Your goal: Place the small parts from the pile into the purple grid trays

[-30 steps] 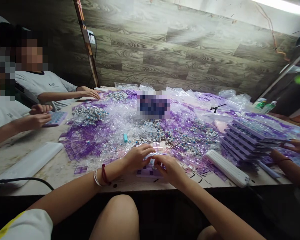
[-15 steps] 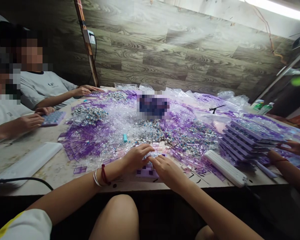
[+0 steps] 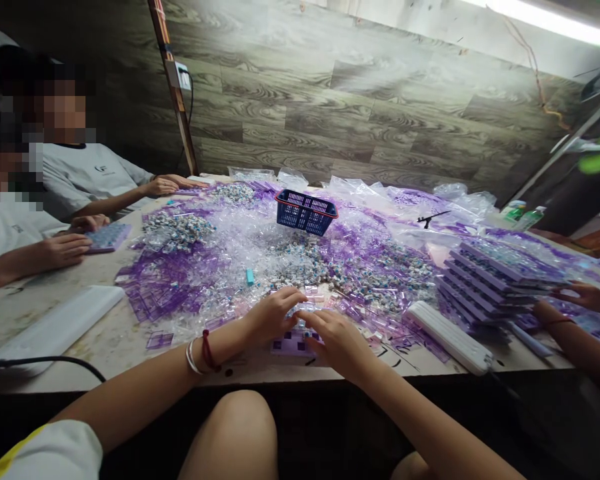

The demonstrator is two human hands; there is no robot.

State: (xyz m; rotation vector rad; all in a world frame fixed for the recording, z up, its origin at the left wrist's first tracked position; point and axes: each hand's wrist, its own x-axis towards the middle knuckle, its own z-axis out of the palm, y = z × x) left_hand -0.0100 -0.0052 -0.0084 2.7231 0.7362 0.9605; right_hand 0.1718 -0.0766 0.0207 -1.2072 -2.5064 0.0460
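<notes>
A light purple panel with square holes (image 3: 289, 347) lies near the table's front edge, partly covered by my hands. My left hand (image 3: 275, 312) bends over its left and far side; its fingers are drawn together, and what they pinch, if anything, is hidden. From the right, my right hand (image 3: 337, 337) reaches across the panel, fingers stretched towards the left fingertips and thumb apart from them. Small clear and pale blue pieces (image 3: 306, 309) show between the two hands. Just beyond lies a heap of small white-and-blue parts (image 3: 300, 261), resembling keyboard switches.
Purple and clear plastic squares (image 3: 175, 287) spread over the table around a dark blue basket (image 3: 307, 212). A stack of purple panels (image 3: 490, 287) and a white power strip (image 3: 450, 337) stand right. At left is a long white box (image 3: 60, 330). Co-workers' hands (image 3: 67, 247) work at both sides.
My right hand's fingers have shifted slightly, and more of the panel's holes show below them. My left hand has hardly moved. The basket, blurred out before, now shows clearly.
</notes>
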